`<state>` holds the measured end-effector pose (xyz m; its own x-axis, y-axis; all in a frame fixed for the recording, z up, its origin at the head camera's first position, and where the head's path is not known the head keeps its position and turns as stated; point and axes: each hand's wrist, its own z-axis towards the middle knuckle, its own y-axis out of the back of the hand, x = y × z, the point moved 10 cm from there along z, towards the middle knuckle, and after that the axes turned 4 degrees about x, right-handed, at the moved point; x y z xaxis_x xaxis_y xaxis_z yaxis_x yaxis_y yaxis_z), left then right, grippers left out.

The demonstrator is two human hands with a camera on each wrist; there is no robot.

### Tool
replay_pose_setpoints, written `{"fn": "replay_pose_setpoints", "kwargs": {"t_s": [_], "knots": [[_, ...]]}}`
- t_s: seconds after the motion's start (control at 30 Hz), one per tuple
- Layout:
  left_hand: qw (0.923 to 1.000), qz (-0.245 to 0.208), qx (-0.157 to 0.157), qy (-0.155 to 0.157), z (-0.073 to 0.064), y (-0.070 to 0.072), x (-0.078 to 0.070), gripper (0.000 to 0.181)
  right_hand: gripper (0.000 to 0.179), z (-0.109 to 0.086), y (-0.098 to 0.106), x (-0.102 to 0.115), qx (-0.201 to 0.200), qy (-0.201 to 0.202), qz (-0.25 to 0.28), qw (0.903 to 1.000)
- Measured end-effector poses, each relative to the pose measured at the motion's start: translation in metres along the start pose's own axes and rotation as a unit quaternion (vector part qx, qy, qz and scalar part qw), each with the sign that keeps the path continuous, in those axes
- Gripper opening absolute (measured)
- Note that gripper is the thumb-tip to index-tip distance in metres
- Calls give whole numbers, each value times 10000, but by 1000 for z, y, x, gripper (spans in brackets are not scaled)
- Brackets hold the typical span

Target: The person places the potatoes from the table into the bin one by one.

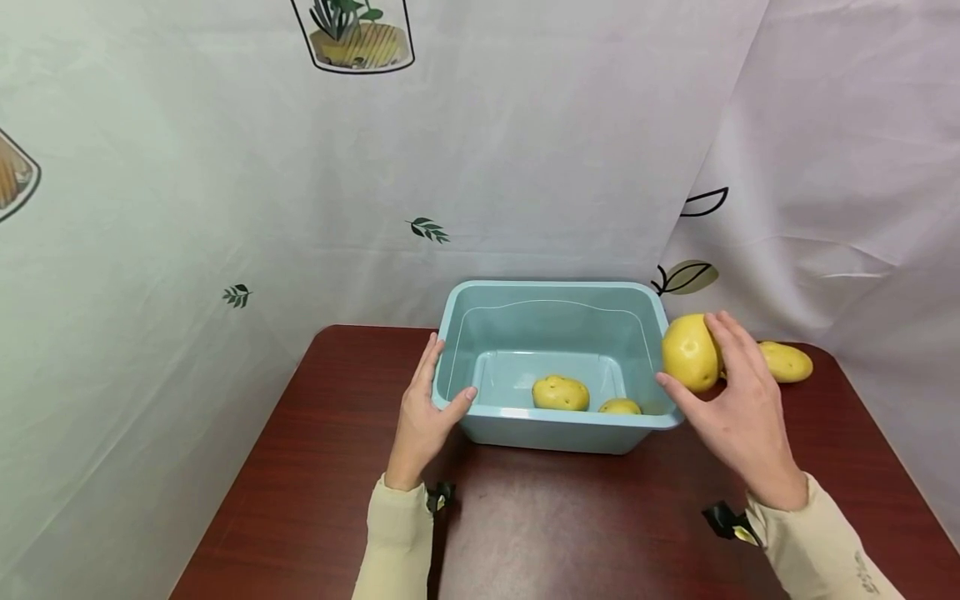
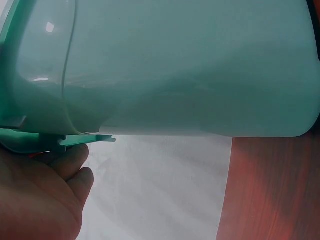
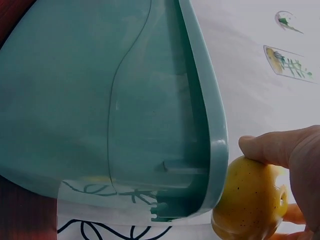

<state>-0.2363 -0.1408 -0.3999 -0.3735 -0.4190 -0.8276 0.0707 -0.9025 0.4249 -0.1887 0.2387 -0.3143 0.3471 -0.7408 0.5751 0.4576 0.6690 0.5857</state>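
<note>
A light blue-green plastic bin (image 1: pixel 543 431) stands upright on the table. My left hand (image 1: pixel 423 421) holds its front left corner, thumb at the front rim and fingers along the left side. In the left wrist view, fingertips (image 2: pixel 82 177) show close under the rim. My right hand (image 1: pixel 738 404) grips a large yellow potato (image 1: pixel 688 354) beside the bin's right rim, thumb on the near side and fingers over the far side. In the right wrist view this potato (image 3: pixel 250 197) looks smooth and speckled. Inside the bin lie two yellow potatoes, one mid-floor (image 1: pixel 561 393) and one partly hidden behind the front wall (image 1: pixel 620 407).
Another yellow potato (image 1: pixel 784 362) lies on the table at the back right, partly hidden behind my right hand. The dark red-brown table (image 1: pixel 540 525) ends at a pale printed cloth (image 1: pixel 555 158) hanging behind and on both sides.
</note>
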Motion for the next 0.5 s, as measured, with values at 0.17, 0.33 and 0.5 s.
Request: {"fn": "replay_pose_setpoints", "kwargs": {"t_s": [0.17, 0.33, 0.5], "knots": [[10000, 6, -5, -15, 0, 0, -1, 79, 92, 0, -6, 1, 105, -66, 51, 9999], [10000, 30, -9, -24, 0, 0, -1, 79, 91, 1, -12, 3, 184, -78, 85, 9998], [10000, 40, -4, -30, 0, 0, -1, 79, 91, 0, -17, 3, 293, -72, 83, 9995]]}}
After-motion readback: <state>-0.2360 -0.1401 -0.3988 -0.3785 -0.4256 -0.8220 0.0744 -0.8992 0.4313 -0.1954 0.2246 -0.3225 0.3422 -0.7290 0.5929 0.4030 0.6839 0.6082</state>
